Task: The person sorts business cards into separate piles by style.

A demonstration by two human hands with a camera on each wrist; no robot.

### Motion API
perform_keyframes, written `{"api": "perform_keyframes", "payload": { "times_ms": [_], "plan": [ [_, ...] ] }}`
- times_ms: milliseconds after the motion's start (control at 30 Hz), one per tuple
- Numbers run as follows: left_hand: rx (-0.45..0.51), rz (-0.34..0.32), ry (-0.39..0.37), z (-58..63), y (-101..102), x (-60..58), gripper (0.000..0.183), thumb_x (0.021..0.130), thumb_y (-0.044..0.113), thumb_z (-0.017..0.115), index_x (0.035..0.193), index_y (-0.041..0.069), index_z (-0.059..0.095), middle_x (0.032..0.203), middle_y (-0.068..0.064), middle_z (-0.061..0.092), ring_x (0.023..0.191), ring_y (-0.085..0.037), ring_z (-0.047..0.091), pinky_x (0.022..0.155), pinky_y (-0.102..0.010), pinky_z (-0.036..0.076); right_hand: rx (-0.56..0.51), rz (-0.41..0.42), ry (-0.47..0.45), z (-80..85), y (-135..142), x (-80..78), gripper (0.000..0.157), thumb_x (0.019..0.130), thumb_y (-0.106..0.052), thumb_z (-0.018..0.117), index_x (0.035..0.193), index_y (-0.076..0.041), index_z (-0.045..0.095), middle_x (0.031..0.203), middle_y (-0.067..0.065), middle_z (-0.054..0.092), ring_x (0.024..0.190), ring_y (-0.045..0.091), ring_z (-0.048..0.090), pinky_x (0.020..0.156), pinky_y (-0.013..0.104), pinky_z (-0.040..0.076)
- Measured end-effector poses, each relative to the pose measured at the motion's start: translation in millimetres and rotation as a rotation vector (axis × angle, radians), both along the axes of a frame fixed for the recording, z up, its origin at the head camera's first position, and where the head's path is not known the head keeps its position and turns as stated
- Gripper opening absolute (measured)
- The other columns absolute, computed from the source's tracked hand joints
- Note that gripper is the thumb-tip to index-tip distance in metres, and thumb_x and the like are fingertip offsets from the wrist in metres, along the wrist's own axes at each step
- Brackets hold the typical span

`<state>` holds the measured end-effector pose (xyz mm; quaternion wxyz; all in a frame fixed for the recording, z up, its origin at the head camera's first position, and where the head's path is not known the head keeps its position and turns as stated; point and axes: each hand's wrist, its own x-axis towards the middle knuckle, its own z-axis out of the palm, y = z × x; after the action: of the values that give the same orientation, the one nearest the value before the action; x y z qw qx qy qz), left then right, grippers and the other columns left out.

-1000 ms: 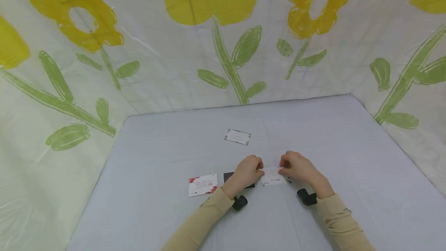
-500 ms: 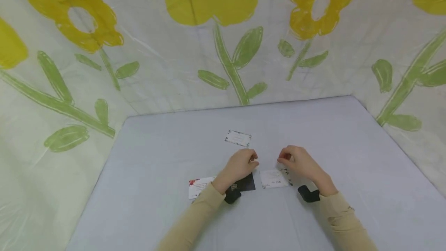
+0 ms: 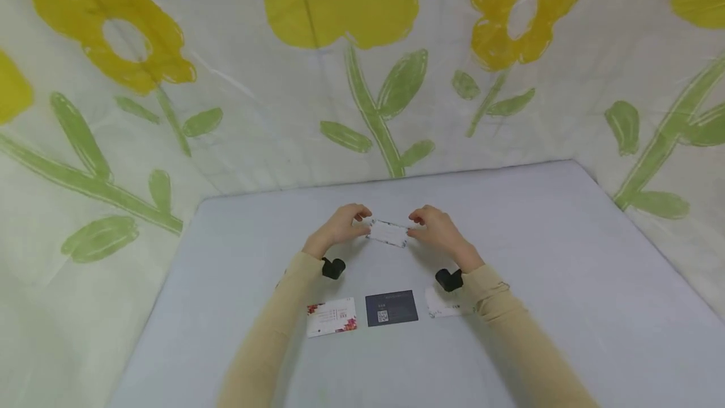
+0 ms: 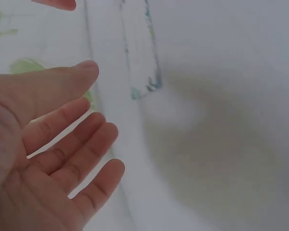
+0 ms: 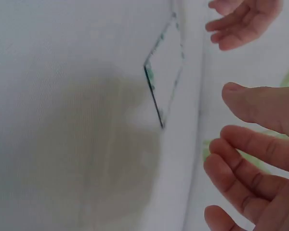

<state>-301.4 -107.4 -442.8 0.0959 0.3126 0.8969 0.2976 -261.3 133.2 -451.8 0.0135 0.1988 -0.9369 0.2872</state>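
Note:
A white business card with a leafy border lies toward the far side of the table. My left hand hovers at its left end and my right hand at its right end. In the left wrist view the fingers are loosely bent, apart from the card. The right wrist view likewise shows relaxed fingers, with a gap to the card. Neither hand holds anything.
Closer to me lie a white card with red flowers, a dark blue card with a QR code and a white floral card, partly covered by the right sleeve. A flower-printed sheet hangs behind the table.
Both hands have left the near right white card and moved away from me and to the left, to either side of the far card. The near row now shows more fully.

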Motion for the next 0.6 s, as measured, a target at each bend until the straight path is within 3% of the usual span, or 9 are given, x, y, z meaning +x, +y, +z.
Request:
{"api": "perform_keyframes", "payload": {
  "times_ms": [267,600],
  "plan": [
    [-0.051,-0.01,-0.038,-21.3,5.2,-14.4,0.053,0.075,0.012,0.07,0.12,-0.002,0.048,0.112,-0.014,0.05,0.102,-0.025,0.047,0.089,-0.035,0.036,0.196,-0.048,-0.067,-17.8,-26.4,-11.8,0.047,0.074,-0.033,0.069,0.106,-0.001,0.058,0.097,0.013,0.054,0.088,0.026,0.05,0.072,0.044,0.039],
    [-0.111,-0.059,0.044,-34.5,13.7,-28.2,0.047,0.071,0.016,0.073,0.112,0.0,0.055,0.106,-0.009,0.049,0.099,-0.021,0.046,0.088,-0.032,0.035,0.191,-0.07,-0.033,-23.9,-29.6,-11.9,0.048,0.071,-0.032,0.072,0.104,0.0,0.059,0.099,0.015,0.049,0.091,0.03,0.045,0.076,0.045,0.037]
  ]
}}
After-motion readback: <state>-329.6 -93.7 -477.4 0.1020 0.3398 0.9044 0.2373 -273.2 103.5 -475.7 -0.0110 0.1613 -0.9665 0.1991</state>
